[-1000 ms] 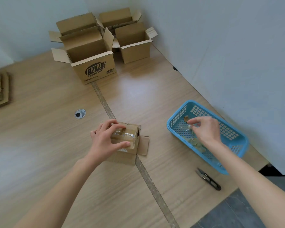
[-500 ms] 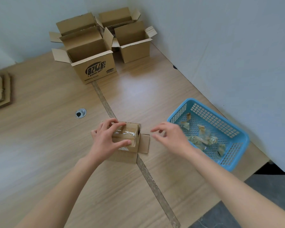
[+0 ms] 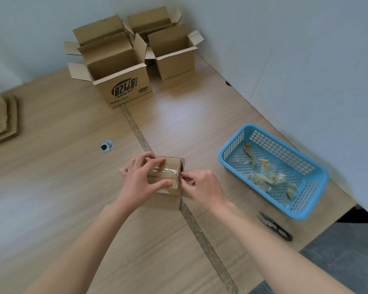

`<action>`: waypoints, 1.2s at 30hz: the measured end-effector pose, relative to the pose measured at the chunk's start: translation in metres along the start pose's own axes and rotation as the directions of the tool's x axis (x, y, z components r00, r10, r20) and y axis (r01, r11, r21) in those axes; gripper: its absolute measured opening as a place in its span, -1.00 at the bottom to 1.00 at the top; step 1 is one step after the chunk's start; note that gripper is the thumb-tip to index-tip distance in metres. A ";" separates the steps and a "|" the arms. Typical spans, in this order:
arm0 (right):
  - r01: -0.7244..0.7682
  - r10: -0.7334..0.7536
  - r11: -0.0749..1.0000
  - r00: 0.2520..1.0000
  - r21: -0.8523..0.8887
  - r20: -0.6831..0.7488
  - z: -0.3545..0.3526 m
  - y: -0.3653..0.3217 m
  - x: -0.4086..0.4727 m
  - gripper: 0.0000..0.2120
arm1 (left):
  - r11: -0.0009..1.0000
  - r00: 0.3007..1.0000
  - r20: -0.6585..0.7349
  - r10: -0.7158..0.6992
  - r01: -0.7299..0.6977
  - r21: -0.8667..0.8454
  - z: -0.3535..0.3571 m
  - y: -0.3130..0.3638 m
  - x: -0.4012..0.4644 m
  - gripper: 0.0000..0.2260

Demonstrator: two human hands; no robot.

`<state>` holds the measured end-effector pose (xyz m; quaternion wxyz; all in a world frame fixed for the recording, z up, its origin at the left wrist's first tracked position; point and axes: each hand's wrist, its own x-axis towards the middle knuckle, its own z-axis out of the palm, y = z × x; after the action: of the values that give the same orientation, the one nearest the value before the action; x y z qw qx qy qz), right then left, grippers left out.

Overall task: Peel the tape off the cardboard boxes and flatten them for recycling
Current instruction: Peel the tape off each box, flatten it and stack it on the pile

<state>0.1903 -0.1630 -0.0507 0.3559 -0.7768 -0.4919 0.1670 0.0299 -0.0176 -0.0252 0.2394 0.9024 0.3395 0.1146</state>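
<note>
Head view: the left hand [image 3: 139, 181] grips the small box [image 3: 165, 183] from above, fingers curled over its far edge and thumb pressed on the near side of its top, pinning it to the table [image 3: 51, 187]. The right hand [image 3: 202, 187] is at the box's right edge, thumb and forefinger brought together at the end of the clear tape [image 3: 164, 171] that runs across the top; whether they already have the tape pinched is too small to tell.

To do this step well, I would get a nail under the tape end first, then pull it low and slow back toward the left hand, so the strip comes off whole and does not tear the cardboard. The left hand should bear down to keep the box from lifting.

Just right of the right hand sits the blue basket [image 3: 229, 153] with peeled tape scraps, the place for this strip. Small black snips [image 3: 274, 226] lie near the right forearm. More open boxes [image 3: 123, 79] wait far beyond both hands.
</note>
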 end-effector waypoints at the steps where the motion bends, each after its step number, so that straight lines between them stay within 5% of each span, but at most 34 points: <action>1: 0.007 -0.007 1.000 1.000 -0.011 -0.016 0.001 0.000 -0.001 -0.79 | 1.000 1.000 0.002 -0.001 0.001 0.001 0.000 0.001 0.000 -0.33; 13: 0.069 -0.072 0.989 0.997 -0.134 -0.013 0.004 -0.001 -0.002 -0.86 | 0.999 1.000 -0.022 0.015 -0.016 -0.030 0.003 -0.001 0.000 -0.37; 22: 0.265 -0.282 0.927 0.959 -0.266 -0.029 -0.001 0.006 0.007 -0.96 | 0.998 0.999 -0.004 0.034 -0.034 -0.052 0.003 -0.006 0.001 -0.39; 28: -0.135 0.142 0.977 0.989 0.166 -0.035 0.001 0.024 -0.001 -0.73 | 0.997 0.999 -0.021 0.035 -0.037 -0.068 0.005 -0.007 0.001 -0.39; 31: -0.016 0.014 0.999 0.998 0.034 0.069 -0.001 0.022 -0.002 -0.68 | 0.997 0.999 -0.022 0.033 -0.035 -0.071 0.005 -0.007 0.001 -0.39; 36: 0.108 -0.102 0.978 0.994 -0.178 0.047 0.004 0.010 0.003 -0.83 | 0.998 0.999 -0.014 0.034 -0.035 -0.055 0.004 -0.005 0.000 -0.38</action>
<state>0.1956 -0.1617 -0.0600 0.2834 -0.7755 -0.5518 0.1173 0.0286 -0.0165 -0.0315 0.2603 0.9003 0.3221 0.1340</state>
